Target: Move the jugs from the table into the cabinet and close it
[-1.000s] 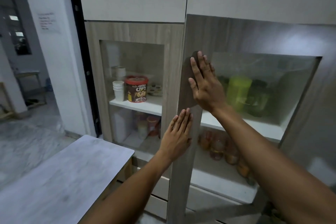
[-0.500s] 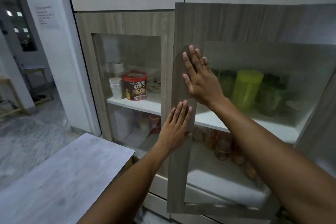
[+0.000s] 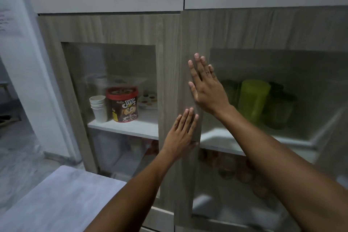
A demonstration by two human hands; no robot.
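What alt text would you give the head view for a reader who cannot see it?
Both hands press flat on the wooden frame of the right cabinet door, left hand below right hand. Green jugs stand on the shelf behind its glass. Behind the left door sit paper cups and a Choco Chips tub.

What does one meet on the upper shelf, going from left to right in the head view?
Stack of paper cups → Choco Chips tub → left hand → right hand → green jugs behind the glass door.
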